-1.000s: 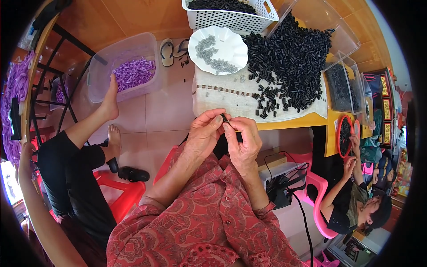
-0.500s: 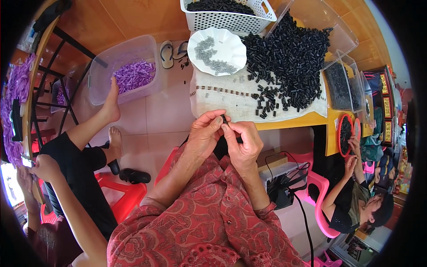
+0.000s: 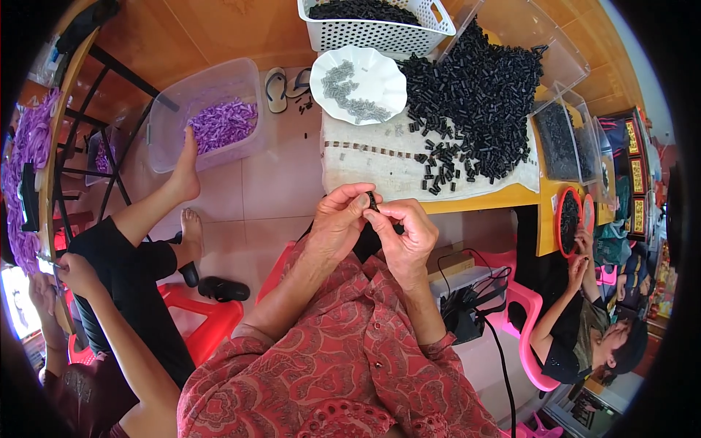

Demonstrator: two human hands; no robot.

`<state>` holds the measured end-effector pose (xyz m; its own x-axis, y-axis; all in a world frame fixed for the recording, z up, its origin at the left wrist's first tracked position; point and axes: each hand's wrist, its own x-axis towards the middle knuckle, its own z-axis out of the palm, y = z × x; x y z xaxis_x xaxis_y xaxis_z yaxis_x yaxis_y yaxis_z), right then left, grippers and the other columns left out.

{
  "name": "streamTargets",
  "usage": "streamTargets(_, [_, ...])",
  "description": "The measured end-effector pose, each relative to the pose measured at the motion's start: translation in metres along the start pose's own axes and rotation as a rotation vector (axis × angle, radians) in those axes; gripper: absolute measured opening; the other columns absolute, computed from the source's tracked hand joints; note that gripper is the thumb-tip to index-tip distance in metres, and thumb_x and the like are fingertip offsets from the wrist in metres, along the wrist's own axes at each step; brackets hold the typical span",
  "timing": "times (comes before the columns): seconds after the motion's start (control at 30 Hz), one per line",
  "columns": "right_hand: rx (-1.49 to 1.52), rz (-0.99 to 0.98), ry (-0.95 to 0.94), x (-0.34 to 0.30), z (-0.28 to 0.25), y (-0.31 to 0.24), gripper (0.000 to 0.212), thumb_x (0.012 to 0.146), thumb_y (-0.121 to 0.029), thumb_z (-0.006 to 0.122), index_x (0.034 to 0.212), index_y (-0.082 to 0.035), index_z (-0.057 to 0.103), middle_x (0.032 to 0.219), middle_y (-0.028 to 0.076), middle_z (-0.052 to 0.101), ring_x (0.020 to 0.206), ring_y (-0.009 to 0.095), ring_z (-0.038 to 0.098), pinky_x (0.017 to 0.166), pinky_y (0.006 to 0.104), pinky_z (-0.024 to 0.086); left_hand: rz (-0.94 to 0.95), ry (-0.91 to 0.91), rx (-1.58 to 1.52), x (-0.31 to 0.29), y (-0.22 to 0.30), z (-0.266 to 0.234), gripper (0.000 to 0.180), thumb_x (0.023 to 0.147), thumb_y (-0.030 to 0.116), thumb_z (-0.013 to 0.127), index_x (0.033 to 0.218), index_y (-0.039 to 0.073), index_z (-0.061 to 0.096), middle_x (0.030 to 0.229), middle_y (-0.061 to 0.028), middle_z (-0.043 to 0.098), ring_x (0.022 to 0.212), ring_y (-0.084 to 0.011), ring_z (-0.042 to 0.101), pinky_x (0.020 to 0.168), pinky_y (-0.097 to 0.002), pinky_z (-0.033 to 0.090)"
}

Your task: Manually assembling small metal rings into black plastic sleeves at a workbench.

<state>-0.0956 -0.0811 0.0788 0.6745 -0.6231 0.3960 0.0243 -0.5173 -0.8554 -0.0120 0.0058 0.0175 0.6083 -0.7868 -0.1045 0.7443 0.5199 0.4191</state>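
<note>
In front of my chest, at the table's near edge, my left hand (image 3: 336, 228) pinches a small black tube-shaped piece (image 3: 372, 199) between thumb and fingers. The thumb and forefinger of my right hand (image 3: 410, 237) close on the lower end of the same piece. Whether a smaller part sits between these right fingertips is too small to tell. Beyond my hands, a white scalloped plate (image 3: 391, 86) holds small clear pieces (image 3: 342, 84). To its right lies a big heap of similar black pieces (image 3: 482, 102) on a pale cloth (image 3: 358, 175).
A white perforated basket (image 3: 328, 36) of black parts stands at the back, with clear bins (image 3: 569, 139) at right. Left on the floor is a tub (image 3: 164, 139) of purple strips. A person (image 3: 124, 292) sits at left, another (image 3: 577, 328) at right by a red-rimmed tray (image 3: 561, 223).
My hands stay together on the black piece, with only a slight shift. The piece tilts a little differently between my fingertips. The whole view has moved slightly.
</note>
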Motion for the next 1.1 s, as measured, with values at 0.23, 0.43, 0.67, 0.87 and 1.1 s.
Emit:
streamTargets(0.23, [-0.004,-0.056,0.023,-0.0011,0.0016,0.0024,0.015,0.076,0.001,0.077,0.084,0.001,0.065,0.079,0.008,0.065,0.066,0.013,0.061,0.057,0.0243,0.049,-0.030,-0.010,-0.105,-0.0013,-0.0015,0.0029,0.021,0.093,0.007,0.059,0.113,0.002,0.063,0.100,-0.0111,0.065,0.096,-0.0182,0.060,0.089,-0.0333,0.050])
streamTargets(0.43, [-0.022,-0.054,0.030,-0.0018,0.0023,0.0039,0.014,0.076,0.001,0.077,0.084,0.001,0.065,0.079,0.008,0.064,0.065,0.013,0.060,0.054,0.0235,0.048,-0.023,0.011,-0.087,-0.0019,-0.0006,0.0035,0.022,0.093,0.007,0.060,0.114,0.002,0.063,0.101,-0.0113,0.065,0.096,-0.0183,0.060,0.089,-0.0336,0.050])
streamTargets(0.67, [0.000,-0.045,0.019,-0.0014,0.0006,0.0030,0.014,0.076,0.001,0.077,0.083,0.001,0.064,0.078,0.008,0.064,0.065,0.014,0.060,0.057,0.0250,0.049,0.004,-0.022,-0.009,-0.0014,0.0007,0.0013,0.020,0.093,0.005,0.058,0.112,0.001,0.063,0.100,-0.0104,0.065,0.095,-0.0182,0.061,0.088,-0.0328,0.050])
streamTargets(0.87, [0.003,-0.039,-0.003,0.0011,-0.0024,0.0035,0.015,0.075,0.002,0.077,0.083,0.001,0.064,0.078,0.008,0.064,0.066,0.015,0.061,0.058,0.0251,0.049,0.015,-0.042,0.015,-0.0004,0.0014,0.0023,0.019,0.094,0.003,0.057,0.111,0.001,0.064,0.099,-0.0102,0.065,0.095,-0.0180,0.061,0.086,-0.0322,0.050])
streamTargets(1.1, [0.013,-0.011,-0.005,0.0019,-0.0016,-0.0015,0.021,0.072,0.002,0.079,0.083,0.001,0.061,0.079,0.008,0.062,0.068,0.015,0.061,0.060,0.0257,0.049,0.009,-0.036,0.039,-0.0017,0.0003,0.0029,0.018,0.094,0.003,0.057,0.110,0.000,0.064,0.099,-0.0104,0.065,0.094,-0.0181,0.061,0.087,-0.0321,0.050])
